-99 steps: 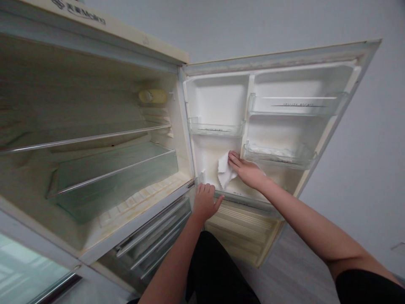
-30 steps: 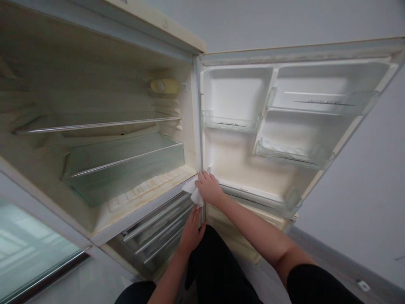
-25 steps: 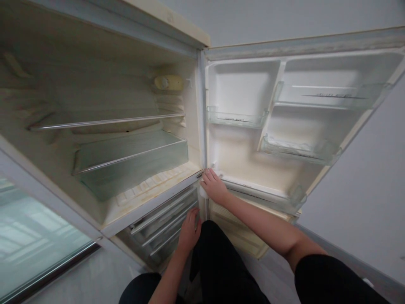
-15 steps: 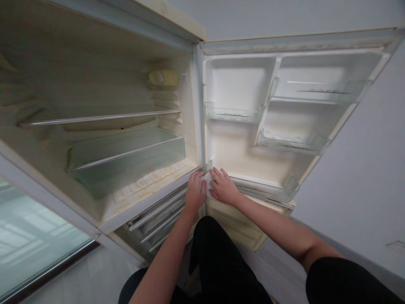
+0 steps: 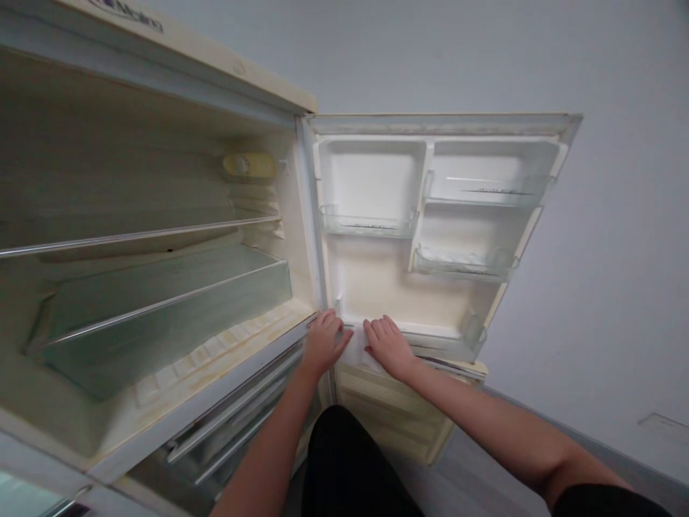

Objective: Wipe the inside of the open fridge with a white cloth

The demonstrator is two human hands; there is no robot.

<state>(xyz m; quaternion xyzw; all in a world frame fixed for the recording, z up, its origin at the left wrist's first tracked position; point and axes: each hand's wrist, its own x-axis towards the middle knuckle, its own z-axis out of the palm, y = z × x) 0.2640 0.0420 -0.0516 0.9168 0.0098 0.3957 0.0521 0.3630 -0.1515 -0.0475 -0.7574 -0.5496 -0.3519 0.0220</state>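
A thin white cloth or tissue (image 5: 355, 349) hangs between my two hands, in front of the lower hinge side of an open fridge door (image 5: 398, 276). My left hand (image 5: 323, 342) is at the corner where the fridge body meets the door; its fingers are curled and its thumb reaches the cloth's left edge. With bent fingers, my right hand (image 5: 388, 347) grips the cloth's other side, just before the bottom door shelf (image 5: 430, 339). Parts of the cloth under my fingers are hidden.
Left of my hands, the fridge compartment (image 5: 298, 251) holds a glass shelf (image 5: 134, 237), a greenish clear drawer (image 5: 177, 323) and a yellowish lamp cover (image 5: 250, 166). Below, a second door (image 5: 392, 409) also stands open beside wire racks (image 5: 231, 431). My knee (image 5: 344, 459) is close beneath.
My view has turned, so the fridge appears further left and lower. My hands have moved slightly apart, and more of the white cloth shows between them.
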